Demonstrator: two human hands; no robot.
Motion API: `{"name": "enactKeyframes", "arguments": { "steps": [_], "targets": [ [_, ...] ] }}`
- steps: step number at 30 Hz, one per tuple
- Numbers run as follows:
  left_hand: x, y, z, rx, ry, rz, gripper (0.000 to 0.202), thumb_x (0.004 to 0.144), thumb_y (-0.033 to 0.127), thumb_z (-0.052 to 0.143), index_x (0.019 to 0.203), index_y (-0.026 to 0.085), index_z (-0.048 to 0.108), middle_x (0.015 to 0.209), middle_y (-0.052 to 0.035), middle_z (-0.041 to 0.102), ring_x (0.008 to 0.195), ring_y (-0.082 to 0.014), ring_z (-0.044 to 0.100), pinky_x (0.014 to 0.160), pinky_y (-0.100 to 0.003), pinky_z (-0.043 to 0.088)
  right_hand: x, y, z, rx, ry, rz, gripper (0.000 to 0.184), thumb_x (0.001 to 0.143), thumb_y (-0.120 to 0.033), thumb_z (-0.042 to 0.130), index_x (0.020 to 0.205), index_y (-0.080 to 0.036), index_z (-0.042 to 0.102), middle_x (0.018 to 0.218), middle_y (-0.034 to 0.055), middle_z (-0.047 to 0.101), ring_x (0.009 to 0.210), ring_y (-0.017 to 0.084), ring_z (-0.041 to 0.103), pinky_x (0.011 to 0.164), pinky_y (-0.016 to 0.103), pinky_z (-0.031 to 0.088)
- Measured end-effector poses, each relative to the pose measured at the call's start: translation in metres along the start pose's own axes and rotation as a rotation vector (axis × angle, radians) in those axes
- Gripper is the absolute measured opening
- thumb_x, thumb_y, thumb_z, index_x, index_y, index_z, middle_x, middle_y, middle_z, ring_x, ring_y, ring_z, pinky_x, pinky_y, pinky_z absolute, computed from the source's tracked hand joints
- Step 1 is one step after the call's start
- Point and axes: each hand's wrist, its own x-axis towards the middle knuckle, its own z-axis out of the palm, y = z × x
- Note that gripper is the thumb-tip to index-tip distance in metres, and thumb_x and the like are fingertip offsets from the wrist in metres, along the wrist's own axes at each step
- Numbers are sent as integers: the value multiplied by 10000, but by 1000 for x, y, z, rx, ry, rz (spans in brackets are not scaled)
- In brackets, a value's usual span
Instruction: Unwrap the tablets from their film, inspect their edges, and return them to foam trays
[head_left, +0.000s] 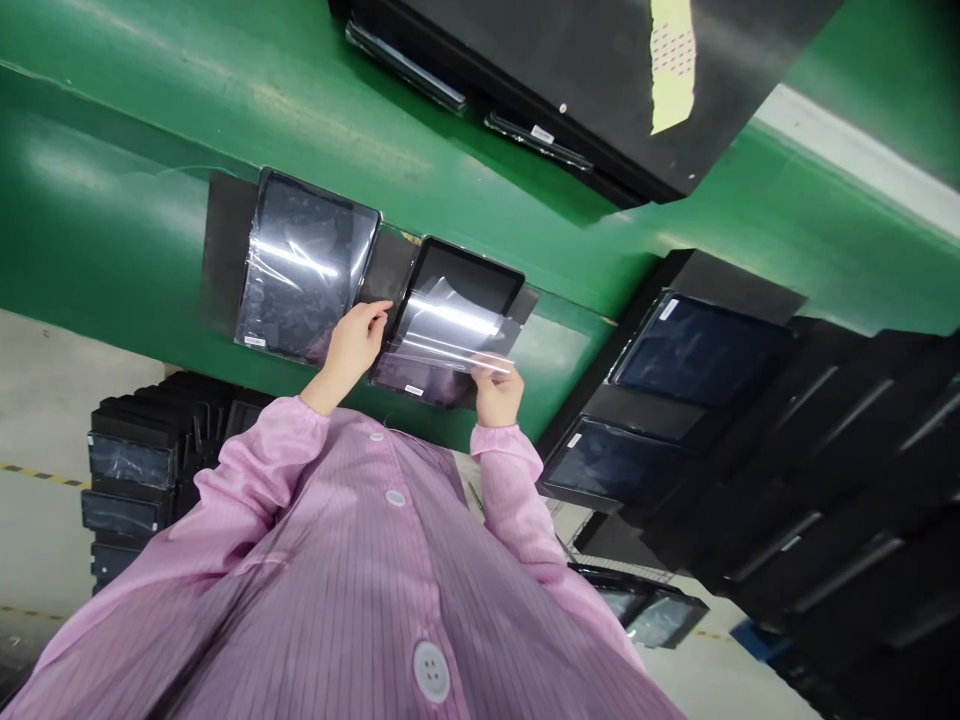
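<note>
A tablet-like screen panel (474,268) with a black border and a small white label lies before me on a dark backing on the green worktop. Over its lower part a sheet of clear film (450,325) is partly raised and catches the light. My right hand (499,392) pinches the film's right edge. At the panel's left side is my left hand (354,348), its fingers curled together; whether anything is between the fingertips is hidden. Just left of it lies a second screen panel (307,265), under wrinkled, shiny film.
A large black box (592,75) with yellow tape (671,65) stands at the worktop's far side, slim panels in its openings. To the right are black trays (660,400) with more panels. Stacked dark trays (142,450) stand at lower left, near the green worktop's (90,200) front edge.
</note>
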Motion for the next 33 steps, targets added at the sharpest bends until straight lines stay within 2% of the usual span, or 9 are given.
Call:
{"name": "enactKeyframes", "arguments": {
  "steps": [3, 8, 13, 18, 20, 23, 28, 30, 33],
  "targets": [
    [9, 2, -3, -40, -50, -31, 300, 821, 169, 659, 1115, 189, 712, 999, -39, 723, 742, -122, 644, 808, -282, 532, -2, 0, -1, -22, -9, -31, 215, 736, -419, 696, 725, -207, 662, 817, 50, 709, 779, 202, 645, 774, 365, 523],
    [15, 7, -1, -97, -31, -131, 181, 779, 190, 723, 956, 183, 759, 881, -25, 763, 688, -129, 647, 743, -271, 517, -3, 0, 0, -34, -19, -60, 207, 753, -401, 684, 679, -215, 633, 794, 43, 696, 773, 194, 638, 771, 357, 517],
    [19, 7, 5, -68, 33, -146, 172, 871, 277, 626, 884, 172, 762, 842, -38, 770, 711, -160, 680, 756, -289, 518, 0, 4, 1, -28, -30, -65, 346, 699, -387, 715, 548, -223, 451, 785, 35, 673, 810, 189, 640, 821, 358, 518],
    [16, 7, 4, -172, -35, -168, 266, 922, 224, 491, 1010, 147, 730, 929, -70, 770, 775, -149, 709, 771, -270, 550, 0, 7, 2, -51, 11, -11, 268, 702, -416, 670, 679, -209, 501, 878, 50, 675, 850, 186, 640, 834, 375, 531],
    [9, 3, -7, -173, 39, -108, 316, 928, 185, 449, 1123, 145, 695, 1064, -92, 752, 911, -156, 707, 832, -276, 554, -2, 4, 3, -82, 73, 19, 290, 696, -405, 662, 876, -199, 566, 992, 68, 654, 885, 180, 621, 834, 374, 531],
    [-6, -13, -37, 33, 308, 36, 356, 917, 173, 454, 1214, 161, 651, 1226, -113, 681, 1150, -206, 622, 1025, -358, 485, -5, -2, 9, -137, 166, 60, 564, 681, -416, 681, 1167, -164, 547, 1141, 121, 580, 931, 197, 582, 861, 407, 524],
    [-20, -53, -87, 381, 592, -99, 547, 841, 214, 588, 1366, 73, 526, 1426, -241, 473, 1371, -361, 400, 1167, -526, 289, -6, -17, 29, -419, 199, 85, 715, 671, -434, 736, 1253, -62, 552, 1206, 189, 512, 1043, 267, 540, 1039, 463, 419],
    [-23, -59, -87, 435, 570, -87, 607, 839, 253, 603, 1402, 62, 479, 1456, -259, 424, 1385, -390, 360, 1161, -555, 275, -6, -22, 37, -501, 217, 93, 701, 689, -406, 743, 1272, -71, 546, 1219, 190, 505, 1156, 302, 493, 1086, 469, 367],
    [-34, -47, -59, 388, 260, 105, 477, 913, 287, 502, 1352, 104, 533, 1329, -205, 549, 1278, -338, 475, 1118, -510, 357, -6, -26, 46, -478, 269, 137, 654, 682, -359, 760, 1260, -131, 556, 1249, 166, 497, 1234, 315, 436, 1116, 471, 317]
  ]
}}
